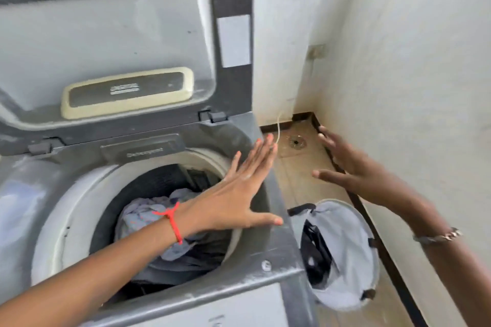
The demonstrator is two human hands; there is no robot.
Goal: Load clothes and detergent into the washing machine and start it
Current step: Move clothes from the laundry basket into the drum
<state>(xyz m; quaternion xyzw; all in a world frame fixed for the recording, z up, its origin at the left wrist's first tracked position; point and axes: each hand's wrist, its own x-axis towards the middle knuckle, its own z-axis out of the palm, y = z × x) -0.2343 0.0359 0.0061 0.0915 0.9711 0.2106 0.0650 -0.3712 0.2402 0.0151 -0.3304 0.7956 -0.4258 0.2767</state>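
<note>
Now the washing machine [66, 220] has its lid [106, 34] raised at twelve o'clock, with pale clothes [143, 215] in its drum at seven o'clock. Both hands are spread flat and hold nothing. The left hand [239, 194] is over the drum's right rim, and the right hand [356, 175] is at three o'clock, above a laundry basket [353, 247].

The left hand [239, 188] reaches forward, palm down, fingers straight and spread, holding nothing. The right hand [353, 170] is stretched out beside it, fingers loosely spread and empty, the two apart.
</note>
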